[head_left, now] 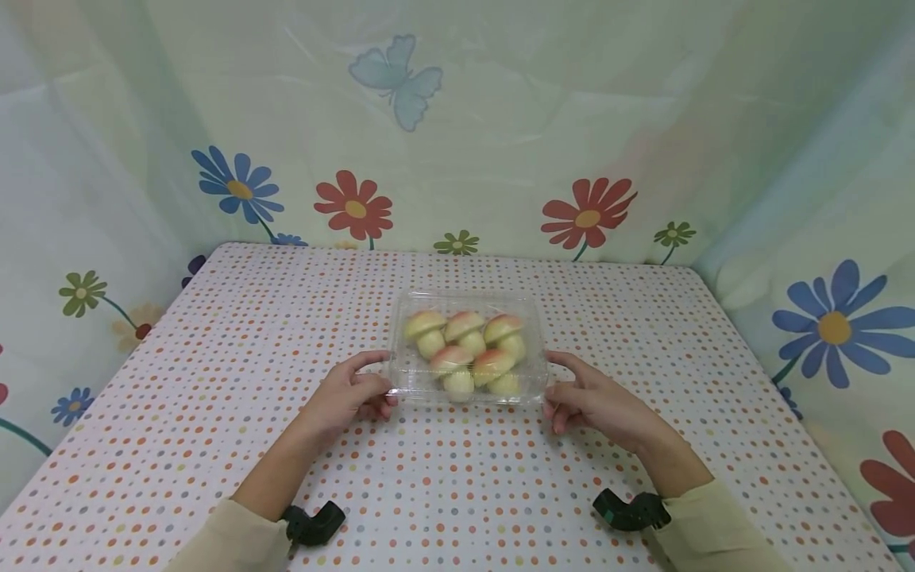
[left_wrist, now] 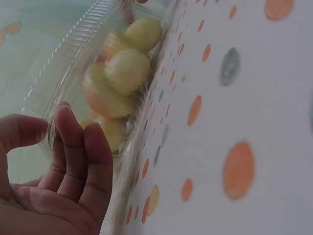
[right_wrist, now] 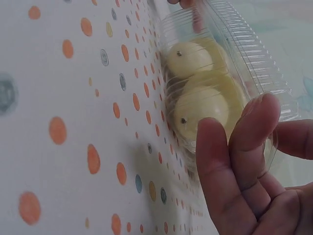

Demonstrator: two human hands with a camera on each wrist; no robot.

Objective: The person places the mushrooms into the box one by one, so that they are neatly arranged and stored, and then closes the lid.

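A clear plastic clamshell box (head_left: 468, 300) with its lid down lies before me at the middle of the table. Inside are several mushroom-shaped pieces (head_left: 452, 359), pale yellow-green with reddish caps. My left hand (head_left: 352, 391) pinches the box's left rim between thumb and fingers. On the opposite end, the right hand (head_left: 589, 400) grips the rim the same way. Both wrist views show the rim between thumb and fingertips, with the other fingers loosely bent beneath. Whether the box rests fully on the cloth or is slightly raised, I cannot tell.
A white cloth with coloured dots (head_left: 457, 492) covers the table. Pale curtains printed with flowers and a butterfly (head_left: 400, 79) hang behind and at both sides. Each wrist wears a dark bracket (head_left: 314, 524).
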